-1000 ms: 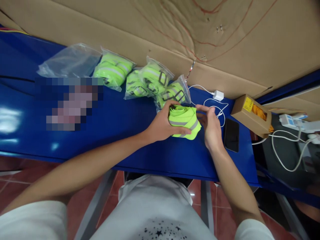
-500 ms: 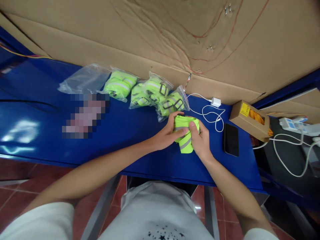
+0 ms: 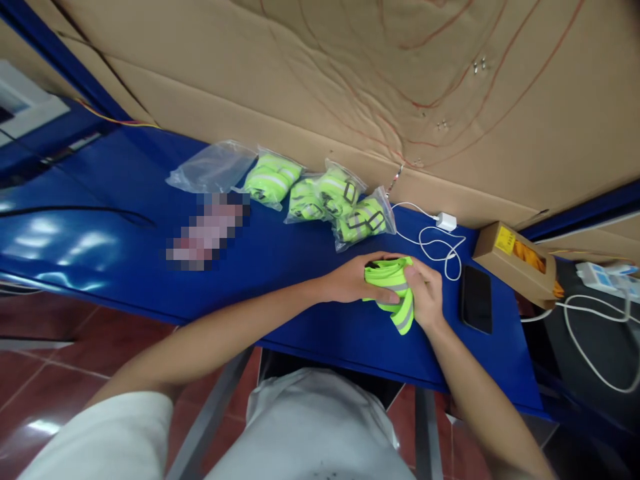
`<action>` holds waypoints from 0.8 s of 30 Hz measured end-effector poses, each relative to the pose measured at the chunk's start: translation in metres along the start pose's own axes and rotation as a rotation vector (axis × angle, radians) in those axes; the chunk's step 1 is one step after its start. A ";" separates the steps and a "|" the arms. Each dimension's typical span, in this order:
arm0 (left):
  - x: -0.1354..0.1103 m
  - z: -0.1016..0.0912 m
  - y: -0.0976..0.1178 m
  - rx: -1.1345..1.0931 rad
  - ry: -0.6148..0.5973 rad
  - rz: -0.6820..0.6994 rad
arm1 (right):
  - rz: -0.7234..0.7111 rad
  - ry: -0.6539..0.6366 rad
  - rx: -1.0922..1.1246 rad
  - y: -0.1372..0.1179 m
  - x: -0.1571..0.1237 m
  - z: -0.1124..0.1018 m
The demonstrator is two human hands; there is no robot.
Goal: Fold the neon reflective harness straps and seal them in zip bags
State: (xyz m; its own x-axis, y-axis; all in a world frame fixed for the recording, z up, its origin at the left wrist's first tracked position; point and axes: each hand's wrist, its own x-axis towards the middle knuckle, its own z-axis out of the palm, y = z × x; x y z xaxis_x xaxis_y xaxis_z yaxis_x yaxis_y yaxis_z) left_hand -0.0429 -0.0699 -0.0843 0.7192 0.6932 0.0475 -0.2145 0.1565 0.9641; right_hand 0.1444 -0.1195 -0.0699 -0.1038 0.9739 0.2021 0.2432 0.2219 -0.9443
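Note:
A neon-yellow reflective vest (image 3: 393, 288) with grey stripes is bunched into a tight roll over the blue table (image 3: 280, 267). My left hand (image 3: 350, 281) wraps around its left side, fingers curled on the fabric. Pressed against the roll's right side, my right hand (image 3: 426, 297) grips it with closed fingers. A loose end of the vest hangs down below my right hand. Just behind the hands lie several clear bags with rolled vests (image 3: 345, 207) inside.
An empty clear bag (image 3: 213, 167) lies at the left end of the row. A white charger and cable (image 3: 440, 233), a black phone (image 3: 476, 299) and a brown cardboard box (image 3: 515, 260) sit to the right. Cardboard sheeting (image 3: 350, 87) backs the table.
Both hands have squeezed the vest from a loose fold into a tighter roll. My right hand went from open beside it to gripping it. The view has shifted left.

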 end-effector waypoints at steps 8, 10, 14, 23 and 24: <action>0.004 -0.007 -0.002 0.179 0.083 -0.052 | 0.090 0.509 -0.025 0.009 -0.002 0.026; 0.001 0.000 -0.003 0.242 0.160 -0.048 | 0.063 0.520 -0.069 0.010 0.000 0.026; -0.010 0.019 -0.008 0.367 0.303 0.014 | -0.001 0.505 -0.096 0.006 0.000 0.030; -0.013 0.027 -0.018 0.300 0.171 0.055 | -0.019 0.505 -0.113 0.007 0.004 0.030; -0.013 0.027 -0.019 0.304 0.184 0.053 | -0.016 0.485 -0.120 0.007 0.003 0.030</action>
State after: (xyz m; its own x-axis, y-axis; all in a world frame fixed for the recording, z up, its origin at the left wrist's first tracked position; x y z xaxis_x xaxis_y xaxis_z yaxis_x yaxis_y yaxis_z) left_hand -0.0299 -0.1007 -0.0959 0.5754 0.8141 0.0786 -0.0220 -0.0807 0.9965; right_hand 0.1168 -0.1163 -0.0832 0.3447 0.8746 0.3409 0.3574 0.2135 -0.9092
